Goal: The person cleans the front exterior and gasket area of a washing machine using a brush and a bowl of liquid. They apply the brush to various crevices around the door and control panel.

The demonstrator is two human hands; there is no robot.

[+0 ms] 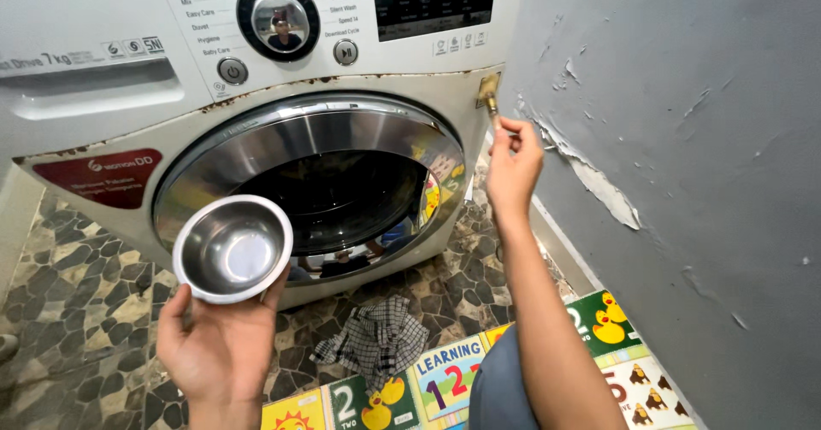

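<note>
A stone-patterned floor (77, 310) carries the washing machine (103, 114) at the far side, a crumpled checked cloth (380, 340) nearer, and seemingly foam play mats (445, 379) nearest, right.

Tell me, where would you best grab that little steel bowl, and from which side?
By its rolled rim, from underneath. The steel bowl is round, smooth and handleless, tilted with its mouth toward the camera. The left hand already cups it from below, fingertips at the rim, leaving the mouth clear.
</note>
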